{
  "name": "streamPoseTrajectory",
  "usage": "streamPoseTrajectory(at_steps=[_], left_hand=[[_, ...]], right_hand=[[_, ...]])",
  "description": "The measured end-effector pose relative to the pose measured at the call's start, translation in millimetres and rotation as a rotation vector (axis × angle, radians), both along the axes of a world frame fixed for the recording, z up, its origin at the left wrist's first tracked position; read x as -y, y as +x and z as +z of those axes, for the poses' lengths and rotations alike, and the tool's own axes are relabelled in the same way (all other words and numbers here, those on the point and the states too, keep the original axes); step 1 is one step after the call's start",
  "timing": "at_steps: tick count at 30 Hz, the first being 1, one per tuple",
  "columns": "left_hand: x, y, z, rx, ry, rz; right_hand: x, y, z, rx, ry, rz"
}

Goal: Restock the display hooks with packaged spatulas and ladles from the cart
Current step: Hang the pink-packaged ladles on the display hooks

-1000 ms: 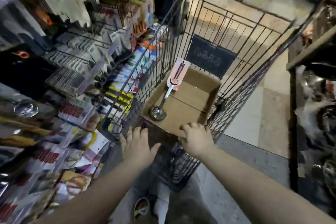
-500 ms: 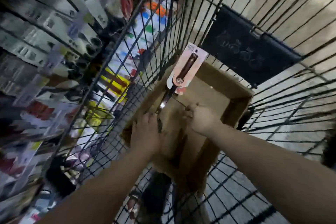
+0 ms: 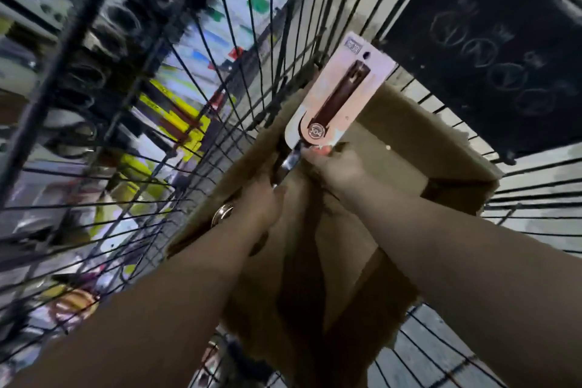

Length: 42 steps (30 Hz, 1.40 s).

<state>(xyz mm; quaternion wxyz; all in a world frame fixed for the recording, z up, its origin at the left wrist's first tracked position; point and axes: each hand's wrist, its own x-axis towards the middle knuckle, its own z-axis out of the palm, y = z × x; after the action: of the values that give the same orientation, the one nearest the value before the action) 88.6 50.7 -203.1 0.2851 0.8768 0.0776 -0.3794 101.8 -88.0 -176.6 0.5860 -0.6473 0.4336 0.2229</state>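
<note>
One packaged ladle (image 3: pixel 340 95) lies in a cardboard box (image 3: pixel 409 136) inside the wire cart (image 3: pixel 201 123). Its dark handle sits on a pale pink card that leans on the box's far left corner. My right hand (image 3: pixel 333 167) pinches the shaft just below the card. Lower down, my left hand (image 3: pixel 261 202) is closed over the shaft, and the shiny bowl (image 3: pixel 222 214) peeks out to its left. Both forearms reach down into the box.
A black sign (image 3: pixel 488 57) hangs on the cart's far wall. Through the left bars I see blurred racks of packaged goods (image 3: pixel 176 110). Pale floor tiles (image 3: pixel 541 186) show through the bars on the right.
My view has dropped closer into the cart. Both hands went from the cart's near rim down into the box and closed on the ladle, the right hand sliding up to the card's base.
</note>
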Motion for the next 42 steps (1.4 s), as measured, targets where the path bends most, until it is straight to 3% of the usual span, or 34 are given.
streamPoseTrajectory(at_steps=[5,10,19,27,32,37,42], left_hand=[[-10,-8,-6,0.027,0.001,0.038],[-1,-28,26,0.016,0.05,0.027],[5,-68,123,0.068,-0.053,0.07],[-26,-105,217,0.242,-0.108,0.194],[-58,-150,266,0.353,-0.087,0.317],[-108,-233,324,0.508,-0.137,0.458],[-176,-363,382,0.691,-0.049,0.711]], right_hand=[[-14,1,-9,-0.005,0.202,-0.156],[-7,-11,24,0.029,0.316,-0.177],[-15,-43,122,0.244,0.306,-0.161],[-53,-67,224,0.443,0.264,0.07],[-98,-99,265,0.576,0.119,0.23],[-164,-164,330,0.756,0.185,0.389],[-260,-269,393,0.855,0.306,0.671]])
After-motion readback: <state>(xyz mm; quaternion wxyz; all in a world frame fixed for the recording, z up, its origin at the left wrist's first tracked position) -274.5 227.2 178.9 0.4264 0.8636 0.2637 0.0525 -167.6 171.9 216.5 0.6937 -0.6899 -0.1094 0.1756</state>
